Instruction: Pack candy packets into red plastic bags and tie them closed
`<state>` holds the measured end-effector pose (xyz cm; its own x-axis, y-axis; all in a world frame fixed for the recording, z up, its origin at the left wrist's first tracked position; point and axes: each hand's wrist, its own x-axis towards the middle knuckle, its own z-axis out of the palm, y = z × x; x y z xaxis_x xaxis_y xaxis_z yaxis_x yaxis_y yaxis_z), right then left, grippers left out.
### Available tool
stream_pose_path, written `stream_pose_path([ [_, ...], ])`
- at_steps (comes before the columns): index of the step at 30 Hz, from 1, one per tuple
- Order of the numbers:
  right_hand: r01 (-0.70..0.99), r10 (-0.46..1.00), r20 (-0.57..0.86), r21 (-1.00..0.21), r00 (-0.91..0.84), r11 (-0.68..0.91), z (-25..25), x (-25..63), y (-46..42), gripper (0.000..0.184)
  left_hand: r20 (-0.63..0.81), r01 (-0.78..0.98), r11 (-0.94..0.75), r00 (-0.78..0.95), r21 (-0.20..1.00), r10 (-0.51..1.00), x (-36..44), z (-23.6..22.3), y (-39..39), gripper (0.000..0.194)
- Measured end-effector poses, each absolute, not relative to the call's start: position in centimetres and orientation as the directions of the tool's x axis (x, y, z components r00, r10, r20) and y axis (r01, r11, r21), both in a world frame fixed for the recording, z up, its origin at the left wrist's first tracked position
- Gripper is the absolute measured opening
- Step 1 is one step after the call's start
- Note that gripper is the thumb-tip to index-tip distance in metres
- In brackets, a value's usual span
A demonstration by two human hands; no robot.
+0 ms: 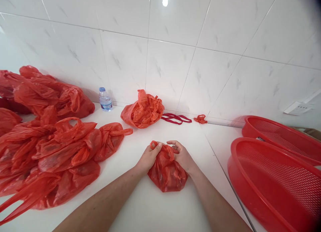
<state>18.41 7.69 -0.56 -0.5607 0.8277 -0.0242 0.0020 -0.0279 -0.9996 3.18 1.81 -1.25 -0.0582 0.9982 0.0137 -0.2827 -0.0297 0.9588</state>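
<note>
A filled red plastic bag [168, 177] rests on the white table in front of me, its top gathered between my hands. My left hand [149, 157] pinches one handle loop at the bag's upper left, thumb on top. At the upper right, my right hand [182, 155] has its fingers curled round the gathered plastic by the other handle. What the bag contains shows only as darker shapes through the film. Another red bag [142, 111], stuffed with crumpled red plastic, stands farther back near the wall.
Filled red bags [57, 148] are heaped along the left. A water bottle [105, 100] stands by the tiled wall. Dark red straps [175, 119] and a small red plastic scrap [200, 119] lie at the back. Two red mesh baskets [234, 158] sit at the right, beyond a table seam.
</note>
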Motion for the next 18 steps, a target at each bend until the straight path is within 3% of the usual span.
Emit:
stream_pose_path([
  [4, 0.167, 0.881, 0.073, -0.971, -0.467, 0.169, -1.1, 18.07, 7.62, 0.017, 0.03, -0.302, -0.043, -0.048, 0.952, 0.998, 3.22, -1.34, 1.89, 0.034],
  [7, 0.245, 0.911, 0.101, -0.946, -0.401, 0.212, -1.31, 17.99, 7.35, 0.007, 0.036, -0.322, -0.037, -0.008, 0.946, 0.999, 3.31, -1.38, 1.86, 0.031],
  [14, 0.272, 0.916, 0.152, -0.926, -0.371, 0.264, -1.44, 18.33, 7.16, 0.012, 0.117, -0.355, -0.058, 0.147, 0.933, 0.982, 3.66, -1.14, 1.47, 0.025],
  [18, 0.218, 0.911, 0.15, -0.944, -0.383, 0.247, -1.3, 18.63, 7.61, 0.01, 0.076, -0.29, -0.031, 0.143, 0.956, 0.987, 3.62, -1.4, 1.49, 0.024],
])
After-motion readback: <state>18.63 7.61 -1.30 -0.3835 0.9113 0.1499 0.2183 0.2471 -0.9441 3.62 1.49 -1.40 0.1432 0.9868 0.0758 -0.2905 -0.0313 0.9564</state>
